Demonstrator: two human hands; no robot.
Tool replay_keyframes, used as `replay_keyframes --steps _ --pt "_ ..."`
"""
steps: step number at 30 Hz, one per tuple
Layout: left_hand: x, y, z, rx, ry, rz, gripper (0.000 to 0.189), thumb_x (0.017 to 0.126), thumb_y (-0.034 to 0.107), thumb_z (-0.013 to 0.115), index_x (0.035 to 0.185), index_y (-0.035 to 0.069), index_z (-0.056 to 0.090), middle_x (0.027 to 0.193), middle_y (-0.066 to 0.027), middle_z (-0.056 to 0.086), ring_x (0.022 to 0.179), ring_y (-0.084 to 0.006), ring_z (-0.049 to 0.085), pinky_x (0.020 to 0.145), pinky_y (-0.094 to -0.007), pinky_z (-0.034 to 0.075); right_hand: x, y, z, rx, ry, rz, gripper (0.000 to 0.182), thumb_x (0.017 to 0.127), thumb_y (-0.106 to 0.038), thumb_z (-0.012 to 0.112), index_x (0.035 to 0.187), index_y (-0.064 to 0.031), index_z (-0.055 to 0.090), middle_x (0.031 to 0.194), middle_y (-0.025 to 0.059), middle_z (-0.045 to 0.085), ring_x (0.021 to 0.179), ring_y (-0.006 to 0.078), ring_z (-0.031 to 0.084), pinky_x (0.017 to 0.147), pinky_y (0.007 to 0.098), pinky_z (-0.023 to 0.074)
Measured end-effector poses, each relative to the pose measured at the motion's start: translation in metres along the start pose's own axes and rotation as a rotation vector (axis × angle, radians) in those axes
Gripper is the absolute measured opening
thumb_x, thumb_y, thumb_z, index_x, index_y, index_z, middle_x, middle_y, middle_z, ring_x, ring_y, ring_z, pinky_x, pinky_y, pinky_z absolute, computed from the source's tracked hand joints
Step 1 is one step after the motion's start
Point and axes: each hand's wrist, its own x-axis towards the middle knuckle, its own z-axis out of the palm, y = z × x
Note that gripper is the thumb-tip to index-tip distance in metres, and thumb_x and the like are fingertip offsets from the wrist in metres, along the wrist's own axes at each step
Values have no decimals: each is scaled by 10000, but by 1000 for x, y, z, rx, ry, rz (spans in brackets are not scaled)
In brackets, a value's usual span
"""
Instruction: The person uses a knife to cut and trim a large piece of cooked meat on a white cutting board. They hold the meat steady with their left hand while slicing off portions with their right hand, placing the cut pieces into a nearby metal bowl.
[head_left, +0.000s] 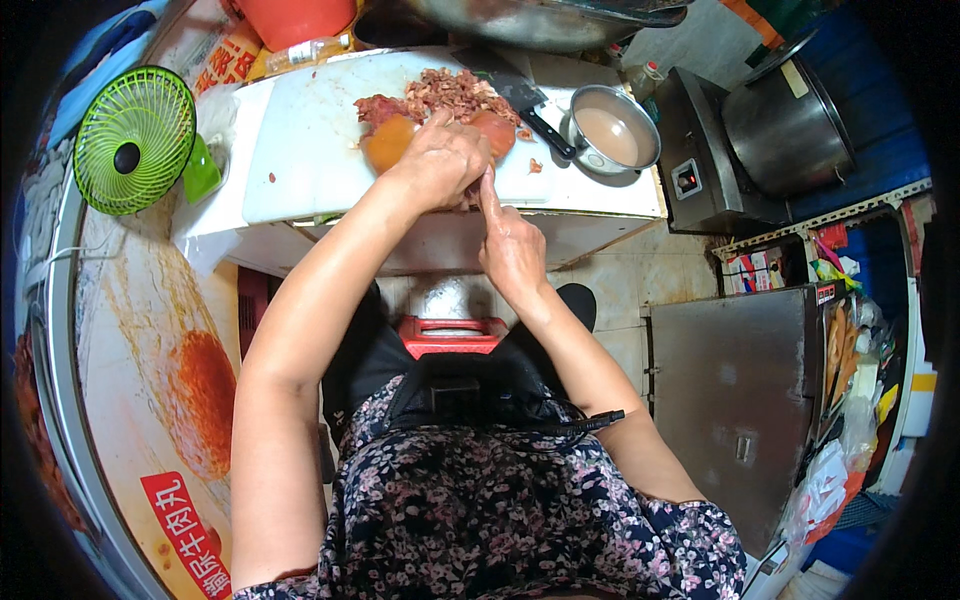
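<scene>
My left hand (448, 154) is palm down over the white cutting board (307, 142), fingers curled under. The index finger of my right hand (514, 241) reaches straight up to the fingers of my left hand, by the board's near edge. A bit of pinkish meat (472, 196) shows beneath them; which hand grips it is hidden. Beside my left hand lie a smooth orange-brown piece (386, 144), apparently meat, and a rounded reddish piece (496, 133). Behind them is a heap of chopped meat (454, 91). A cleaver (551, 135) with a black handle rests right of the heap.
A metal saucepan (615, 131) of cloudy liquid stands right of the cleaver. Left is a green fan (135, 141). A red bucket (296, 22) and a large metal basin (547, 22) line the back. A stockpot (784, 124) stands far right, above a steel cabinet (731, 405).
</scene>
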Motion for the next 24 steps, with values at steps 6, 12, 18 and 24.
replay_keyframes --steps 6,12,18,24 --pt "-19 -5 -18 -24 9 -25 814 552 209 908 1288 -13 641 1128 -138 711 1082 -331 660 1054 -503 426 -2 -2 -2 -15 -12 15 1106 745 41 684 1680 -139 123 819 238 670 677 434 693 621 514 578" --pt "-13 -4 -11 -140 -66 -78 560 553 190 883 1042 39 656 988 -130 696 1009 -329 669 914 -453 446 -14 0 4 -22 20 -13 1085 755 49 659 1681 -160 134 802 226 643 666 443 677 613 529 566" --pt "-15 -5 -10 -146 -42 -68 487 571 189 880 961 54 622 948 -127 681 984 -333 669 889 -454 444 -14 -1 -3 -1 24 -27 1072 763 45 652 1679 -145 127 826 236 652 687 445 683 625 531 571" --pt "-14 -3 -9 -133 -7 -74 367 621 227 866 887 52 684 939 -129 720 947 -325 701 887 -444 451 -10 -1 2 19 44 -8 1066 760 47 653 1674 -125 134 864 240 662 699 440 686 634 523 578"
